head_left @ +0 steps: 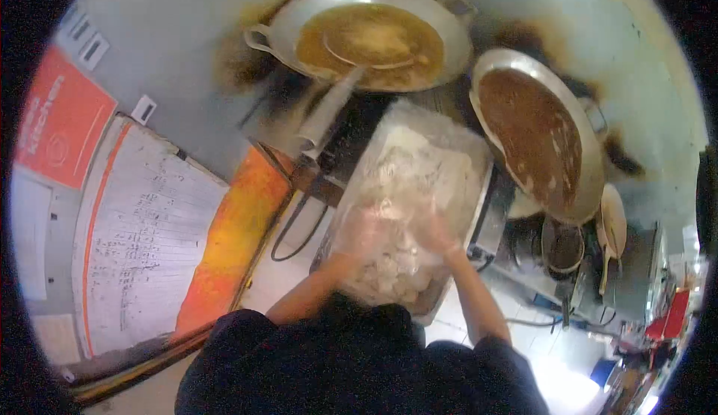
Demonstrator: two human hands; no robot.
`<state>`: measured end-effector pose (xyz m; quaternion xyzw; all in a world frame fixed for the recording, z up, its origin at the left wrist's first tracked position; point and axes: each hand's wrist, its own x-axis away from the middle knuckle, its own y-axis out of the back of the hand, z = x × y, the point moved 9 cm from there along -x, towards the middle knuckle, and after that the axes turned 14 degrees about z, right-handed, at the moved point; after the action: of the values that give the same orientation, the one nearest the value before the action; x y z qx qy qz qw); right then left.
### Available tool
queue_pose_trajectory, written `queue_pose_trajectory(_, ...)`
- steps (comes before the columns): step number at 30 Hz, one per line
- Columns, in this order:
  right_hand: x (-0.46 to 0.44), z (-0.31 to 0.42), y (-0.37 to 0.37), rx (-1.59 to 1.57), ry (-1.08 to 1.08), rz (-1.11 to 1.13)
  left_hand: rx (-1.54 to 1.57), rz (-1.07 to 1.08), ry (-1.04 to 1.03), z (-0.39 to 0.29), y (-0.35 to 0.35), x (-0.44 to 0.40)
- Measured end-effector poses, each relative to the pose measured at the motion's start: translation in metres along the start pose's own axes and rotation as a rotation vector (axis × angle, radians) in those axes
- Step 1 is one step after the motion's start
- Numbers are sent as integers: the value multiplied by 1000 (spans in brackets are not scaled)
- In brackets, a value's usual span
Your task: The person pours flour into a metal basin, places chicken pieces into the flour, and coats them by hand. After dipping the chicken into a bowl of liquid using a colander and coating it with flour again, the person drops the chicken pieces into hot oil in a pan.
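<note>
A clear plastic tub (479, 149) stands right in front of my body. White flour-like powder (411, 145) fills its far half, and pale coated pieces (396, 273) lie at the near end; their kind cannot be made out. My left hand (365, 232) is inside the tub on the left, over the powder and pieces. Close by on the right, also in the tub, is my right hand (434, 228). Both hands are smeared by motion and whitish, so their fingers do not show clearly. Whether either one grips a piece is hidden.
Beyond the tub sits a wok of oil (374, 37) with a long-handled strainer (329, 108) resting in it. At right is a pan of dark reddish-brown liquid (531, 127). Smaller pans (562, 246) stand farther right. A handwritten sheet (142, 243) hangs at left.
</note>
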<state>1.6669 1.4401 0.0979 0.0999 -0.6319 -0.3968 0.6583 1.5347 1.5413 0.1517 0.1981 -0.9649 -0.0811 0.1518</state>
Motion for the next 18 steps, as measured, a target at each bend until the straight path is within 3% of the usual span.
queue_pose_trajectory(2,63,55,49,-188,274,-517,-66,-104,-142,10,-13,-3)
queue_pose_trajectory(3,68,74,57,-25,306,-510,-67,-131,-181,16,-18,-6)
queue_pose_trajectory(4,59,52,41,-74,243,-575,-62,-138,-192,20,-21,-11)
queue_pose_trajectory(6,106,51,89,-433,-10,-480,-23,-95,-163,25,-23,-21)
queue_pose_trajectory(8,66,3,55,-499,-5,-501,-7,-50,-131,25,-19,-25)
queue_pose_trajectory(9,64,7,52,-388,14,-680,-12,-34,-121,30,-19,-27)
queue_pose_trajectory(11,3,-6,-5,72,7,-715,-34,-32,-117,40,-28,-38)
queue_pose_trajectory(12,7,-1,7,73,6,-721,-56,-52,-140,51,-32,-45)
queue_pose_trajectory(14,-5,20,2,170,77,-210,-75,-110,-193,78,-44,-57)
queue_pose_trajectory(15,-16,10,-9,171,69,-215,-12,-87,-158,56,-38,-46)
queue_pose_trajectory(16,-21,-8,-10,68,30,-454,51,-66,-123,34,-31,-33)
queue_pose_trajectory(18,2,-21,-9,-55,-30,-673,181,3,-23,30,-24,-11)
